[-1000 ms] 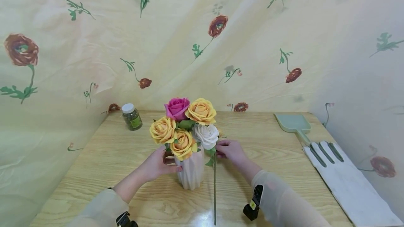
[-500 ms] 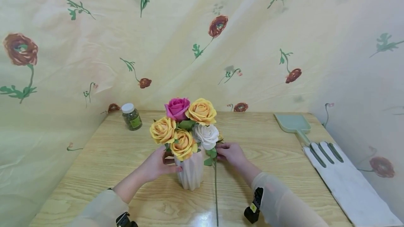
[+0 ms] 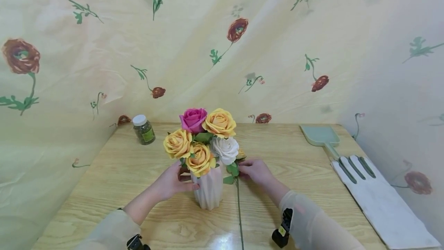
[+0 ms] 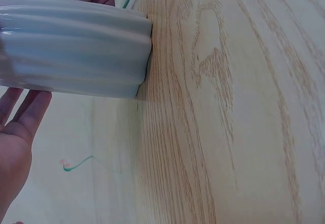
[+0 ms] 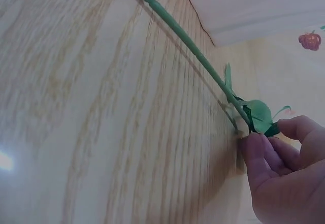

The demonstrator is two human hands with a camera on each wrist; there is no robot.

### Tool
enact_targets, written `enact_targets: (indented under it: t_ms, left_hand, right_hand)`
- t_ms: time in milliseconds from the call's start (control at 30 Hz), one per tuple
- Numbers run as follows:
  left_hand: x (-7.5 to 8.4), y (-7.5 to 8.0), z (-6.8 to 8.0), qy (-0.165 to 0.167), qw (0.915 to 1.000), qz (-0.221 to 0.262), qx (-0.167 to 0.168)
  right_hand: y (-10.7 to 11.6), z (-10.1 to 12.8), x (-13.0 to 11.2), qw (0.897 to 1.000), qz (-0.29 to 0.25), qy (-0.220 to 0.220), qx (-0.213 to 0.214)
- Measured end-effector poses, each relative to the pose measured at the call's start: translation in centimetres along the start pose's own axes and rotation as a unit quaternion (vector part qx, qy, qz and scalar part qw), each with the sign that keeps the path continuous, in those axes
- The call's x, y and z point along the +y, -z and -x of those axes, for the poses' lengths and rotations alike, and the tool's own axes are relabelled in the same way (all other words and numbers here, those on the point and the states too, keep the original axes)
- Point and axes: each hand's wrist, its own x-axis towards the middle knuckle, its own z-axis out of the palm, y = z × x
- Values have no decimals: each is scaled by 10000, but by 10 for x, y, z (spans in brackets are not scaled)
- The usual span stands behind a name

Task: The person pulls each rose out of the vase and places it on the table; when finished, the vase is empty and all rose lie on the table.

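A pale ribbed vase [image 3: 209,191] stands upright on the table with several roses in it: a magenta rose [image 3: 193,120], a white rose [image 3: 225,150] and several yellow ones [image 3: 200,159]. My left hand [image 3: 169,183] holds the vase at its left side, thumb in front; its fingers touch the ribbed wall in the left wrist view. Right of the vase, my right hand [image 3: 257,171] pinches a long-stemmed yellow rose [image 3: 241,154] just below its bloom, which the white rose partly hides. Its green stem [image 5: 190,43] slants over the tabletop, outside the vase, in the right wrist view.
A small jar [image 3: 143,130] with a white lid stands at the back left. On the right lie a pale green shovel [image 3: 320,135] and a white board [image 3: 385,203] with a dark green fork-like pattern. Flower-printed cloth [image 3: 194,49] hangs behind the table.
The lower end of the held stem has swung to the right. My right hand has shifted slightly down, and more of its yellow bloom shows. The left hand stays on the vase.
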Motion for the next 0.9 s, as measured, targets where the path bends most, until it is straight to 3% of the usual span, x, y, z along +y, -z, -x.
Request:
enact_targets:
  t_ms: [300,700,900]
  left_hand:
    - [1,0,0,66,10000,-30,29]
    - [2,0,0,188,9998,73,23]
    - [2,0,0,182,9997,131,10]
  right_hand:
    - [12,14,-22,9991,274,167,-263]
    - [28,27,-79,9920,-2,1022,-742]
    - [33,37,-99,9837,-72,1457,-1047]
